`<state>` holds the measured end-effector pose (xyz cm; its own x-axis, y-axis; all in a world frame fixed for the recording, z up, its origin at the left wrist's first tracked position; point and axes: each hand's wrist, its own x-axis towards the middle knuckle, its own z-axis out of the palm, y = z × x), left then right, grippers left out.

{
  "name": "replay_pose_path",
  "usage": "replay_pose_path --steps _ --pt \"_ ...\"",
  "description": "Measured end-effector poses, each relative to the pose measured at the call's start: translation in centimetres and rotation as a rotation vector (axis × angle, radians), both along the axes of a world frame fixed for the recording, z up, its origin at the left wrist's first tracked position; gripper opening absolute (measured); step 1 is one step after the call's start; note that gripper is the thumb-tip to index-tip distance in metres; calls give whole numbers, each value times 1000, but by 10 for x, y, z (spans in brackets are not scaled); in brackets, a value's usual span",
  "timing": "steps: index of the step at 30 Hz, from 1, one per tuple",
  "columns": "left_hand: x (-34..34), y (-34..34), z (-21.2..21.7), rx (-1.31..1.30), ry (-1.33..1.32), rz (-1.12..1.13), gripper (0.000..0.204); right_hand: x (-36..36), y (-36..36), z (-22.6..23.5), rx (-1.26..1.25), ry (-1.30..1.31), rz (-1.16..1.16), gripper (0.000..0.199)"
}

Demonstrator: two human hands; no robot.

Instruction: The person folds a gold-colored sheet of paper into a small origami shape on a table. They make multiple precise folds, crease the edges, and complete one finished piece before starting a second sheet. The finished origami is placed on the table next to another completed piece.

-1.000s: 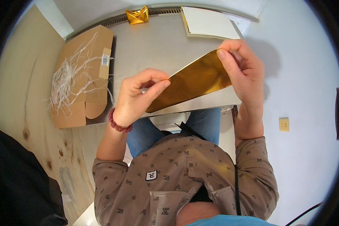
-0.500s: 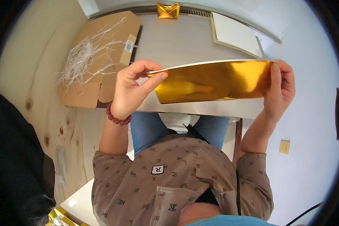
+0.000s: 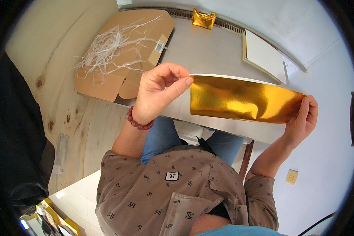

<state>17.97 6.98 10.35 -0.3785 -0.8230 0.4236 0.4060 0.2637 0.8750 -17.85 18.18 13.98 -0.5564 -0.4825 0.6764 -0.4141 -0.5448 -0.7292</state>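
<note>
A shiny gold sheet of paper with a white back hangs between my two hands, above the near edge of the table. My left hand pinches its upper left corner between thumb and fingers; a dark red bead bracelet circles that wrist. At the other end my right hand grips the sheet by its right edge, thumb on the gold face. The sheet's long upper edge shows white and its face bends slightly, catching the light.
A folded gold paper piece stands at the table's back edge. On the left, pale shredded strips lie over a flattened cardboard box. A stack of white-topped sheets rests at the back right, near the wall.
My view has turned, so the table now appears tilted. The gold sheet slopes down to the right, with my right hand lower than my left. Both hands keep their hold.
</note>
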Motion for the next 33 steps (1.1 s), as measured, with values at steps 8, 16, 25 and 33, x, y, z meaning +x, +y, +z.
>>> replay_pose_path --steps 8,16,25,33 --pt "-12 3 -1 -13 6 82 11 0 0 -4 -4 -24 8 12" --pt "-11 3 2 93 83 5 16 -3 2 -5 -7 -5 15 11" --pt "-11 0 0 113 54 -8 9 -3 2 -7 -15 -11 28 10" --pt "-13 1 1 162 23 10 9 -3 3 -8 -8 -23 24 11"
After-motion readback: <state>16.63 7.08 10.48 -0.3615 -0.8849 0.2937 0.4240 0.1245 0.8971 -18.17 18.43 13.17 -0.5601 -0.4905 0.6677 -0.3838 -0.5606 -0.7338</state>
